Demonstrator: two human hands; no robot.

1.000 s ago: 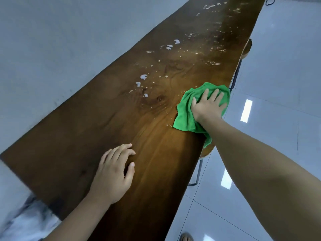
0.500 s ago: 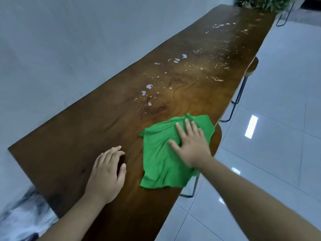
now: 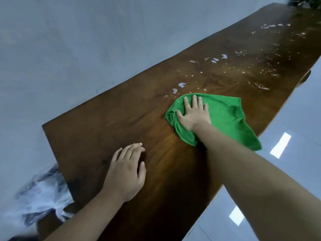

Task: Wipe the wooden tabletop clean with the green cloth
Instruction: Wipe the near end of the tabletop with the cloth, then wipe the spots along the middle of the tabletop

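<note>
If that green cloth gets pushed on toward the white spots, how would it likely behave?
Probably floppy: the green cloth bunches in folds around the right hand. One corner droops past the tabletop edge, so it likely drags rather than slides stiffly.

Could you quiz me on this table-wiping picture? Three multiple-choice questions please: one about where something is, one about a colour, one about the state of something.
1. Where do the white droplets lie relative to the cloth?
A. Farther along the tabletop, beyond it
B. Between the cloth and the person
C. On the floor

2. What colour is the cloth?
A. Blue
B. Green
C. White

3. What is the left hand doing?
A. Lifting the cloth
B. Resting flat on the tabletop
C. Holding a spray bottle

Answers:
1 A, the droplets speckle the wood past the cloth's far edge.
2 B, it is bright green under the right hand.
3 B, the palm lies down on bare wood, holding nothing.
</note>
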